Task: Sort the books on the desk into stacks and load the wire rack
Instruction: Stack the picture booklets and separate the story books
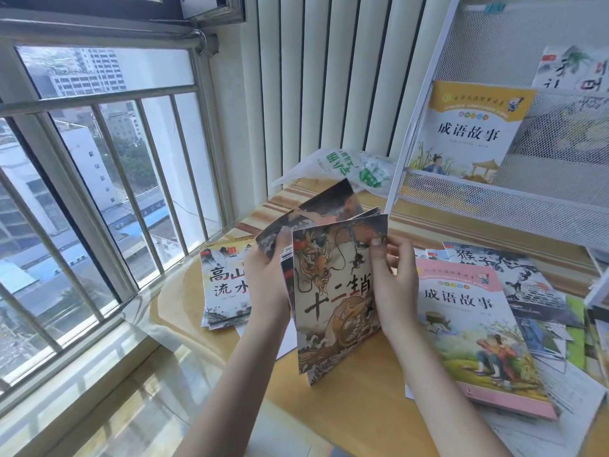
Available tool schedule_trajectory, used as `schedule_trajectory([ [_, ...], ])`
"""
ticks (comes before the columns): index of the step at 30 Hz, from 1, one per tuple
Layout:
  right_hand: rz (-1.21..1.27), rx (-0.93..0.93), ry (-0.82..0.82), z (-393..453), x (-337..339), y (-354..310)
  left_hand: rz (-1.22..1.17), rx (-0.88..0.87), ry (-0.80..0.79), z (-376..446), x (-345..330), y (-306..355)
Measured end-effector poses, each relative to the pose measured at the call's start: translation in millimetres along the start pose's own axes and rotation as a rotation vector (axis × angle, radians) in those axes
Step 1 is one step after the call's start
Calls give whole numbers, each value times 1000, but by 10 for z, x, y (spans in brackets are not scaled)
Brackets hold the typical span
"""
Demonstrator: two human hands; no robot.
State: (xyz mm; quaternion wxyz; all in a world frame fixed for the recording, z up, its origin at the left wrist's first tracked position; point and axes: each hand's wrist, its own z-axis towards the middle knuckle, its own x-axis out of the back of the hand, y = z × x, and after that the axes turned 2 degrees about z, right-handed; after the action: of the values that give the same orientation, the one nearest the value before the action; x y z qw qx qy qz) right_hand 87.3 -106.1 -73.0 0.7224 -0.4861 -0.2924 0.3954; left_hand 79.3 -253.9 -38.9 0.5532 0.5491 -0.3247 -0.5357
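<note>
Booklets (336,305) — thin, fanned, dragon-covered

left hand (267,278) hides stacked book's (224,285) title end | wire rack (494,189) cut off right | rack book (573,70) behind mesh

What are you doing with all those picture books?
A person is sorting books at a desk by the window. The left hand and right hand hold a bunch of thin books upright, a dragon-cover book in front. A small stack lies to the left, a pink-edged book tops a messy pile on the right, and a yellow-topped book stands in the wire rack.
</note>
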Motion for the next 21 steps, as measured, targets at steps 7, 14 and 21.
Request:
schedule_trajectory([
  [7, -121, -50, 10, -57, -44, 31, 27, -46, 147, -22, -51, -171],
  [14, -249, -239, -53, -10, -18, -33, -109, 53, 165, -52, -77, -118],
  [21, -196, -285, 107, 22, -11, -84, -273, 461, 67, -6, -3, -191],
])
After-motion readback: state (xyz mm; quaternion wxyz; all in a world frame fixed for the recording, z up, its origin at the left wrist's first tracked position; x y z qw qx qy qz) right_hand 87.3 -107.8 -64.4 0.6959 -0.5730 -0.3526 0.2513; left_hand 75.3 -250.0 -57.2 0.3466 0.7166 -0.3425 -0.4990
